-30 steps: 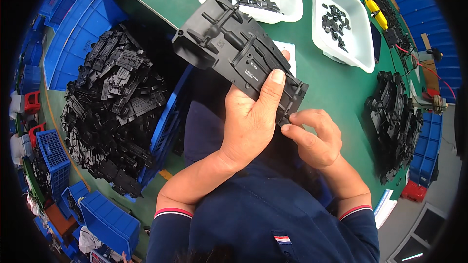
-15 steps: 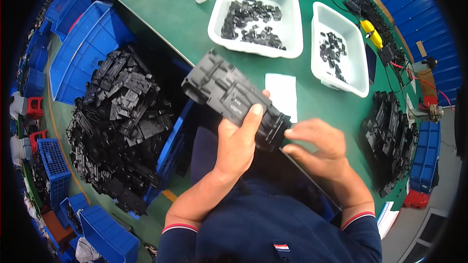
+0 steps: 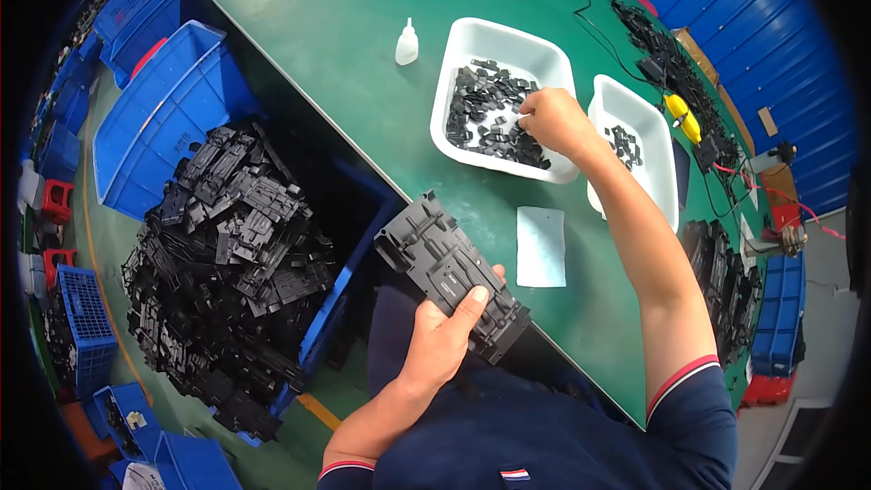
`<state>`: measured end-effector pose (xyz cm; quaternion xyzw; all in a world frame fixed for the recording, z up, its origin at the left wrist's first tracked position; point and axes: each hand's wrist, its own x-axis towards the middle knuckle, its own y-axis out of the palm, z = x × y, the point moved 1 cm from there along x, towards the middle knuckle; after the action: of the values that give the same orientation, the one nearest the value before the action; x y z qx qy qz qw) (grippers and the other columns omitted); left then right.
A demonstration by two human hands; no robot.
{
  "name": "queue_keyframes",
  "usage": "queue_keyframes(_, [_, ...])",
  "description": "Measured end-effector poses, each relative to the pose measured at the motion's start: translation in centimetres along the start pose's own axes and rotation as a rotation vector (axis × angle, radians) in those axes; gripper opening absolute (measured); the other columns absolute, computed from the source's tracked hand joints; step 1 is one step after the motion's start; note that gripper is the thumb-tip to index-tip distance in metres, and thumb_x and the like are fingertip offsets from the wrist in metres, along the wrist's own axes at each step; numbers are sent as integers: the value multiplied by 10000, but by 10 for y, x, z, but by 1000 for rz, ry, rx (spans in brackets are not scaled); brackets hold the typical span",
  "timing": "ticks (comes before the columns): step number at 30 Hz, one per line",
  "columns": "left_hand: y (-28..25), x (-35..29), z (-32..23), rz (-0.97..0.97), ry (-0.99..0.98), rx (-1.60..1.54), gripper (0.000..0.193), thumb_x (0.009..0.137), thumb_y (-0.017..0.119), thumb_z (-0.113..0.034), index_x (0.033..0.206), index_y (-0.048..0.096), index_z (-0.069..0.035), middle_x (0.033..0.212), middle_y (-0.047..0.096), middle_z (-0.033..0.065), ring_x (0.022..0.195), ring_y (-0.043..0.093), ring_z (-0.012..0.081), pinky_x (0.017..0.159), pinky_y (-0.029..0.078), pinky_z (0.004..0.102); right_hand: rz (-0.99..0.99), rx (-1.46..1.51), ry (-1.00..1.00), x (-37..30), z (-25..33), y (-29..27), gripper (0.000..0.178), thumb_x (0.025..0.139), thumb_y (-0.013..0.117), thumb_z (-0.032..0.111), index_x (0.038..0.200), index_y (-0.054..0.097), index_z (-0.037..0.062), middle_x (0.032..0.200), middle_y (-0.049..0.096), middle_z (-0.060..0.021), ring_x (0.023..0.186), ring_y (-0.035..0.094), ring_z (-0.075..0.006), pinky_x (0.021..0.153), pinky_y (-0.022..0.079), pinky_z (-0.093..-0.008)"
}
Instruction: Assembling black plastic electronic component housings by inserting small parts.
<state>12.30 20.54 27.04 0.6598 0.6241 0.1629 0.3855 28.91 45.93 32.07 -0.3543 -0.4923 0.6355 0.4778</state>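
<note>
My left hand grips a black moulded plastic chassis near its lower end. The thumb lies on its face, and the piece slants up and left at the table's edge. My right hand reaches into a white plastic tub with small black plastic parts scattered in it. Its fingertips are drawn together among those parts, and whatever they pinch is hidden. Beside the right forearm, a second white tub, partly covered by the arm, holds more small black parts.
A blue crate at left is heaped with black chassis. On the green table are a small white bottle, a pale sheet, a yellow tool with cables and stacked black chassis at right.
My right hand has left the lower end of the chassis and moved up into the nearer tub. The left hand still holds the chassis. The view has shifted, so the table appears lower.
</note>
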Motion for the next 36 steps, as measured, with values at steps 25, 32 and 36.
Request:
queue_keyframes(25, [26,-3,21,34,-68,67,286,957,568,-125,1189,562,42,1162,624,135,1075,591,176,945,474,328,-433,799,-66,-76,-11,-30,197,851,616,22,1038,675,0,860,697,-66,770,644,-109,712,516,-249])
queue_keyframes(32, [29,-4,24,26,-77,53,285,955,565,-109,1198,553,40,1160,621,132,1078,592,180,951,477,328,-200,1087,25,-164,-17,-32,137,847,646,-15,978,681,-31,841,670,-52,744,614,-92,693,522,-234])
queue_keyframes(36, [29,0,27,36,-98,52,288,958,563,-112,1201,548,42,1170,615,132,1078,591,177,950,477,324,-23,1216,194,-192,-19,-14,138,853,652,-12,989,665,-34,862,664,-59,740,604,-94,671,521,-240])
